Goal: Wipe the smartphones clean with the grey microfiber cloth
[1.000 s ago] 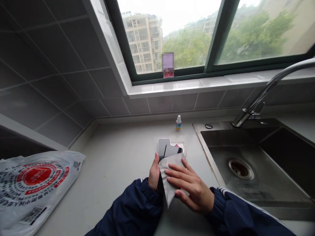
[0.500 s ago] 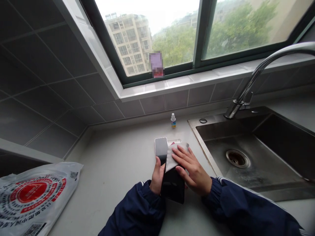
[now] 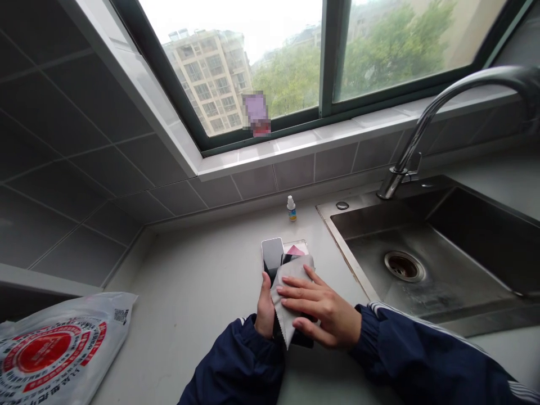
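Note:
My left hand (image 3: 265, 310) is closed around the left edge of a dark phone (image 3: 302, 339), its thumb along the side. A grey cloth (image 3: 282, 304) with a zigzag edge covers most of that phone's face. On top of the cloth lies my right hand (image 3: 321, 306), palm down, its fingers stretched out and slightly apart, pressing it against the phone. Just beyond, a second phone (image 3: 272, 251) with a light rim rests on the counter. Beside it is a clear case (image 3: 302, 245) with a pink piece (image 3: 296, 250) showing, partly hidden by the cloth and held phone.
A small white-capped bottle (image 3: 291, 208) stands farther back on the counter (image 3: 189, 281). To the right is a steel sink (image 3: 447, 304) with a curved faucet (image 3: 415, 126). A printed plastic bag (image 3: 105, 332) lies at the left. A window (image 3: 291, 73) is behind the counter.
My right hand has moved the cloth down and left over the held phone, uncovering its top end and more of the pink piece. The camera view has shifted slightly.

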Tool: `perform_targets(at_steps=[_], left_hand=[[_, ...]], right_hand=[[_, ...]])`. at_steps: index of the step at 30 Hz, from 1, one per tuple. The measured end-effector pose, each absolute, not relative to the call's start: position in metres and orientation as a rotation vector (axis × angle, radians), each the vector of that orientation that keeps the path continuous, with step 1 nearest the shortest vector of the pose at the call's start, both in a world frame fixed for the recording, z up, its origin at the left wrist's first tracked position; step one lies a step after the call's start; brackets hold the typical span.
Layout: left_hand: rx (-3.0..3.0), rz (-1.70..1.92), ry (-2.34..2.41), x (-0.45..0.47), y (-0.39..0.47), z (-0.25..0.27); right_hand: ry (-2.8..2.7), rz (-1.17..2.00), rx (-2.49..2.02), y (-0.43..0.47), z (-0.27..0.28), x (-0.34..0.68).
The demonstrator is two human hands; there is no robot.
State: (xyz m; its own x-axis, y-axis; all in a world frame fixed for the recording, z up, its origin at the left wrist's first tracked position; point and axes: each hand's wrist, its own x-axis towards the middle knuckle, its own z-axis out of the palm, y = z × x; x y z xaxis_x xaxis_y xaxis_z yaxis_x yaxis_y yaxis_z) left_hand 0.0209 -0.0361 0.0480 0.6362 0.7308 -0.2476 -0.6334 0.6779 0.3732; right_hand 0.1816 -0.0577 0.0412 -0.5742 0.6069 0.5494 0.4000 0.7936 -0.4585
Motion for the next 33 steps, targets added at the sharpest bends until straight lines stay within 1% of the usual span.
perform_targets(at_steps=[9,13,18,20,22,24,26,28,30,33], left_hand=[[0.300,0.826,0.514,0.018,-0.034,0.042],[0.247,0.866,0.474,0.018,-0.034,0.042],[0.195,0.766,0.411,0.018,-0.036,0.044],[0.220,0.819,0.414,0.017,-0.036,0.044],[0.276,0.849,0.426,0.015,-0.036,0.043],[0.334,0.781,0.468,0.014,-0.036,0.041],[0.370,0.726,0.510,0.014,-0.037,0.040],[0.375,0.780,0.519,0.016,-0.037,0.039],[0.345,0.883,0.499,0.018,-0.037,0.042],[0.249,0.876,0.498,0.016,-0.037,0.049]], right_hand=[[-2.155,0.289,-1.047,-0.050,0.036,0.187],[-2.290,0.331,-0.927,-0.056,0.042,0.184],[-2.383,0.374,-0.652,-0.062,0.052,0.181],[-2.401,0.353,-0.723,-0.058,0.051,0.184],[-2.368,0.299,-0.897,-0.052,0.048,0.190],[-2.275,0.241,-1.071,-0.046,0.044,0.195],[-2.222,0.213,-1.153,-0.043,0.043,0.196],[-2.261,0.223,-1.114,-0.046,0.045,0.194],[-2.363,0.262,-0.975,-0.052,0.050,0.189],[-2.486,0.320,-0.756,-0.063,0.057,0.181]])
